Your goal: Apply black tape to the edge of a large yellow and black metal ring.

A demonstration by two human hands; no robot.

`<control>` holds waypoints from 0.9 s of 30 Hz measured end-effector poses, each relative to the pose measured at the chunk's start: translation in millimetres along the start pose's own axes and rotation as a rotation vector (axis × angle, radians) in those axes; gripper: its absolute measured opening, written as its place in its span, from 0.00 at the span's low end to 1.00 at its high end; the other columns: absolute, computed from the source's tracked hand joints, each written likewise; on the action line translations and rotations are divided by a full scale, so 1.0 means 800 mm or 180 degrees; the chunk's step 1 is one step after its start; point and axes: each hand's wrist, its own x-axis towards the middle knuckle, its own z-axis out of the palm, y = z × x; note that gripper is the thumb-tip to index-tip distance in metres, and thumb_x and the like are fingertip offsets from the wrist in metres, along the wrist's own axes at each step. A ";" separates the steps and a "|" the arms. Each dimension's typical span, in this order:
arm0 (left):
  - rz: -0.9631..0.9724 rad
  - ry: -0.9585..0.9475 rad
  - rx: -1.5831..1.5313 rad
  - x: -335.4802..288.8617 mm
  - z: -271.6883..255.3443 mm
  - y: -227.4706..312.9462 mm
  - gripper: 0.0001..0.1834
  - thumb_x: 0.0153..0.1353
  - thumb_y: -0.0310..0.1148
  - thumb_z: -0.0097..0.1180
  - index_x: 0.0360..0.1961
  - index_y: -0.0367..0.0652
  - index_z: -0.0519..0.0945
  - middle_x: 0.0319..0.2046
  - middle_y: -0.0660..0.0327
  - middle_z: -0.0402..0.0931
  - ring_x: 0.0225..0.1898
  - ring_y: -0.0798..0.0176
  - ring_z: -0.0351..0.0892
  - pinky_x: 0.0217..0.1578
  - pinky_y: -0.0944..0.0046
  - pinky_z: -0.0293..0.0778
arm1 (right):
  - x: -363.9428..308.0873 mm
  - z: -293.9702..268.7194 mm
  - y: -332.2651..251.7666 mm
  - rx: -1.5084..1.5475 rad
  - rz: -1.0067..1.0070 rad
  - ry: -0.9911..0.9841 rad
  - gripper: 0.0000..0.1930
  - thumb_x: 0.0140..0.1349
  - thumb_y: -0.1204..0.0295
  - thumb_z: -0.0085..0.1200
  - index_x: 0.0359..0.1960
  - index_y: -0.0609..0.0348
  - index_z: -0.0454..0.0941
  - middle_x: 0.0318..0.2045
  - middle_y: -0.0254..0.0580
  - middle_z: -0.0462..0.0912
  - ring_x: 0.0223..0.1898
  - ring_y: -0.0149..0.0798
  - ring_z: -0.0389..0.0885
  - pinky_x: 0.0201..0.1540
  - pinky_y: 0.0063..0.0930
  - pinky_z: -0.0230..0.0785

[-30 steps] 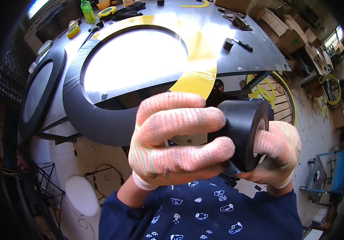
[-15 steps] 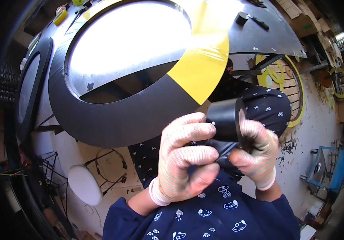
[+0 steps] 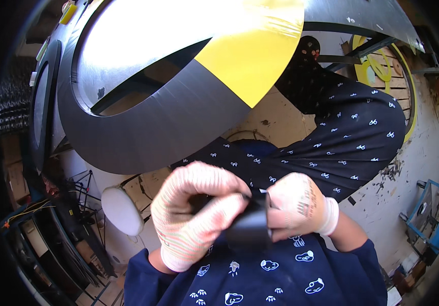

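A roll of black tape (image 3: 249, 227), blurred by motion, is between my gloved hands in front of my patterned navy top. My left hand (image 3: 196, 209) pinches the tape at the roll's upper edge with thumb and fingertips. On the roll's other side my right hand (image 3: 298, 206) grips it, its fingers curled at the roll's opening and partly hidden. Beyond my hands lies a large oval ring, with a black section (image 3: 153, 132) towards me and a yellow section (image 3: 252, 56) at the right.
The ring rests on a shiny metal table (image 3: 362, 13). At the left a smaller black oval ring (image 3: 46, 102) leans by the table. A white round seat (image 3: 122, 210) stands below left, and a blue metal frame (image 3: 433, 217) is at the right. My legs (image 3: 352, 127) extend under the table.
The tape roll has come down and nearer to my body, turning between my hands. My left hand has gone left and down. The view has shifted, so the ring sits higher.
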 end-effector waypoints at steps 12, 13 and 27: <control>0.1349 0.1068 0.2366 0.088 0.010 -0.020 0.09 0.54 0.16 0.67 0.35 0.38 0.82 0.29 0.63 0.80 0.31 0.72 0.77 0.37 0.72 0.73 | 0.017 -0.011 -0.015 0.3747 0.3017 0.0634 0.46 0.57 0.60 0.71 0.68 0.79 0.59 0.20 0.37 0.79 0.22 0.22 0.78 0.27 0.17 0.71; 0.1341 0.1100 0.2439 0.090 0.009 -0.020 0.09 0.54 0.16 0.67 0.35 0.38 0.82 0.30 0.63 0.80 0.31 0.70 0.78 0.37 0.71 0.73 | 0.020 -0.011 -0.012 0.3653 0.2966 0.0645 0.47 0.57 0.60 0.71 0.68 0.79 0.58 0.20 0.37 0.80 0.22 0.22 0.78 0.27 0.17 0.70; 0.1641 0.1279 0.4513 0.140 -0.039 0.003 0.18 0.64 0.33 0.63 0.51 0.37 0.77 0.45 0.54 0.78 0.48 0.57 0.78 0.50 0.60 0.73 | 0.033 -0.027 0.002 0.3253 0.3031 0.0225 0.37 0.57 0.61 0.71 0.62 0.72 0.69 0.20 0.34 0.79 0.21 0.20 0.78 0.25 0.17 0.69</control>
